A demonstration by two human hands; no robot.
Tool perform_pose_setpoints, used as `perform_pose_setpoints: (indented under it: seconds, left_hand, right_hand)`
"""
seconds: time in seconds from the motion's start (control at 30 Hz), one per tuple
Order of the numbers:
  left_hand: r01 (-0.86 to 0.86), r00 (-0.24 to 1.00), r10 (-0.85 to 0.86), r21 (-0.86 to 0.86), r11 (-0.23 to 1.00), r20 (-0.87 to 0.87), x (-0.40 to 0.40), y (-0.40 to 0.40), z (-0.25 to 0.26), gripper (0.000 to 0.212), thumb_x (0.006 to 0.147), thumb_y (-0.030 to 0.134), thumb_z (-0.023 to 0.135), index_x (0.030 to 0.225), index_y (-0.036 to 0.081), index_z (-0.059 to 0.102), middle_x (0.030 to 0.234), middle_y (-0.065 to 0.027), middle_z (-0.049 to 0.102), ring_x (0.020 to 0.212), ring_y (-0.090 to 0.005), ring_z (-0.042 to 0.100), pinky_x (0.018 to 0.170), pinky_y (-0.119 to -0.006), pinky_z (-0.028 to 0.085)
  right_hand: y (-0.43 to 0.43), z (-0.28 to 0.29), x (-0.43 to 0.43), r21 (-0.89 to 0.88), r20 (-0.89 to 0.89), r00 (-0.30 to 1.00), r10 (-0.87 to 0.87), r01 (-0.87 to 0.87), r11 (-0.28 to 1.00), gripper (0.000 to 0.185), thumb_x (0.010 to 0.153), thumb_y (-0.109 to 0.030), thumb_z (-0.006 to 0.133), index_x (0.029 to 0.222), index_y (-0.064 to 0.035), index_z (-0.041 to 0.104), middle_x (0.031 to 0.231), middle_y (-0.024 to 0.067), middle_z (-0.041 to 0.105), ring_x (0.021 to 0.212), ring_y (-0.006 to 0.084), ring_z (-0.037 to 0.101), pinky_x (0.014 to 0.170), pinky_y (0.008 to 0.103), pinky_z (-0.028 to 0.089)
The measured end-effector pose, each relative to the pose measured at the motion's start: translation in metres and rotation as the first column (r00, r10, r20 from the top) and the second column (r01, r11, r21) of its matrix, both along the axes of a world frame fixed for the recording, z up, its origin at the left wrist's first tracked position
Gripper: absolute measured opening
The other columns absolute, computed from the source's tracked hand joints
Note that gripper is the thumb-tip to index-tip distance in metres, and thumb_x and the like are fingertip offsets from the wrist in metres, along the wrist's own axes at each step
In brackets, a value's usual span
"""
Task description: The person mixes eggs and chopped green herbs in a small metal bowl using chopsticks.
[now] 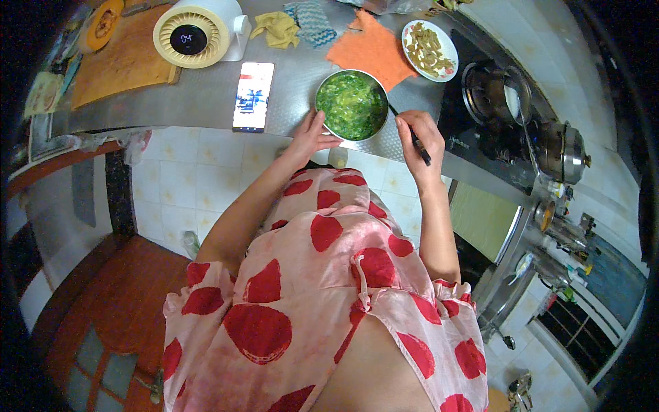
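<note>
A round metal bowl (351,105) of chopped greens in a wet, yellowish-green mix stands at the counter's front edge. My left hand (312,135) rests against the bowl's lower left side, fingers spread along its rim and wall. In my right hand (421,141), right of the bowl, are dark chopsticks (419,147); their far ends reach towards the bowl's right rim, and I cannot tell whether they touch it. Behind the bowl lies an orange cloth (368,49). A white plate (450,69) with light brown strips of food stands at the back right.
A lit phone (253,98) lies left of the bowl. Further left are a small fan (188,38), a wooden cutting board (121,64) and a cut pumpkin (103,23). Yellow (277,29) and blue-striped cloths (310,23) lie behind. At right, a black cooktop (463,139) holds pots (558,154).
</note>
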State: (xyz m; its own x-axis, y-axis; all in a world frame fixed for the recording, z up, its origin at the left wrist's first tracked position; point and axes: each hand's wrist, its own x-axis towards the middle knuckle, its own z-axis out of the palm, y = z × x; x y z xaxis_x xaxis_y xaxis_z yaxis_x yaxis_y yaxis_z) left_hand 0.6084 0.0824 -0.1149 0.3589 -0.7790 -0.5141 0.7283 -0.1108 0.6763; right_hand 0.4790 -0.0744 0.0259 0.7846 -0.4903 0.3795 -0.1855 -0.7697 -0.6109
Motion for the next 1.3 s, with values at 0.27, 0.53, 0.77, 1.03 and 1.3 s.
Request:
perform_pose_setpoints:
  seconds: [0.27,0.53,0.77,1.03,1.3]
  left_hand:
    - [-0.022,1.0,0.022,-0.017,1.0,-0.012,0.001,0.0,-0.006,0.06,0.096,0.045,0.038,0.138,0.006,0.02,0.115,-0.0216,0.053,0.095,-0.0318,0.063,0.082,-0.039,0.054]
    - [-0.002,1.0,0.002,-0.004,1.0,-0.004,0.0,-0.001,-0.006,0.059,0.097,0.046,0.037,0.138,0.007,0.021,0.114,-0.0228,0.054,0.095,-0.0321,0.063,0.083,-0.041,0.054]
    - [0.017,1.0,-0.017,0.045,0.999,-0.002,0.0,-0.003,-0.004,0.058,0.096,0.046,0.037,0.137,0.007,0.021,0.116,-0.0234,0.054,0.097,-0.0328,0.062,0.084,-0.042,0.054]
    - [-0.038,0.999,0.039,0.041,0.998,-0.016,-0.002,-0.004,-0.01,0.053,0.097,0.044,0.036,0.134,0.007,0.025,0.117,-0.0235,0.053,0.098,-0.0328,0.062,0.085,-0.043,0.053]
    - [0.007,0.999,-0.008,-0.042,0.999,-0.033,-0.001,-0.002,-0.011,0.063,0.096,0.046,0.039,0.14,0.007,0.017,0.122,-0.0198,0.049,0.097,-0.0309,0.062,0.081,-0.037,0.055]
  right_hand:
    - [0.009,0.001,-0.004,0.405,-0.111,0.992,-0.057,0.098,0.909,0.017,0.086,-0.01,0.061,0.075,0.0028,0.063,0.073,0.0111,0.061,0.061,0.0216,0.059,0.058,0.0317,0.045]
    - [0.004,-0.016,-0.004,0.404,-0.118,0.993,-0.003,0.051,0.913,0.022,0.088,-0.013,0.058,0.074,0.0027,0.064,0.075,0.0113,0.063,0.062,0.0204,0.059,0.06,0.0299,0.046]
    - [0.0,-0.033,0.013,0.43,-0.02,0.983,-0.181,0.171,0.887,0.018,0.087,-0.013,0.06,0.081,0.003,0.065,0.08,0.0115,0.063,0.072,0.0199,0.06,0.068,0.0301,0.047]
    - [-0.007,-0.008,0.017,0.45,-0.046,0.984,-0.172,0.174,0.876,0.02,0.087,-0.014,0.061,0.076,0.0024,0.065,0.074,0.0108,0.063,0.068,0.0181,0.059,0.062,0.0294,0.046]
    - [-0.001,-0.009,0.016,0.368,-0.13,0.989,-0.068,0.112,0.923,0.011,0.082,-0.009,0.065,0.082,0.002,0.065,0.081,0.0125,0.065,0.071,0.0221,0.062,0.066,0.0302,0.048]
